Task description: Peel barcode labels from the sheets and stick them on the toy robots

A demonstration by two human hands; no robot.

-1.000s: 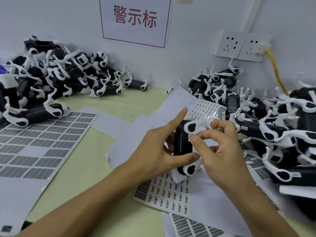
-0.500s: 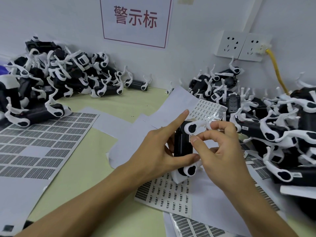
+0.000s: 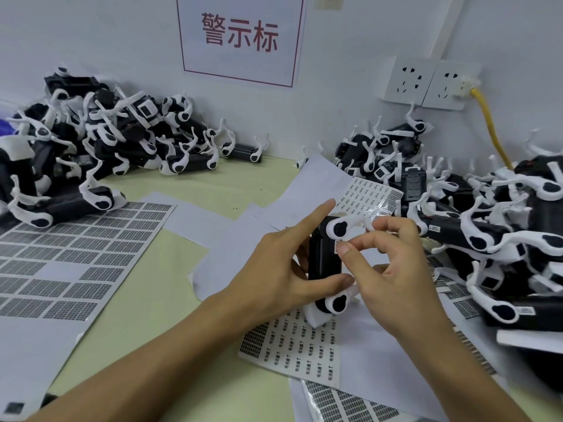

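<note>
Black toy robot (image 3: 323,263) gripped in left hand (image 3: 274,269), right hand (image 3: 393,269) pinching tiny barcode label (image 3: 337,247) on — could easily land crooked if thumb slips.

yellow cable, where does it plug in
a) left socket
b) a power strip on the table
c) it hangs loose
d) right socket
d: the yellow cable runs up to a white plug seated in the right socket on the wall, while the left socket beside it holds nothing.
</note>
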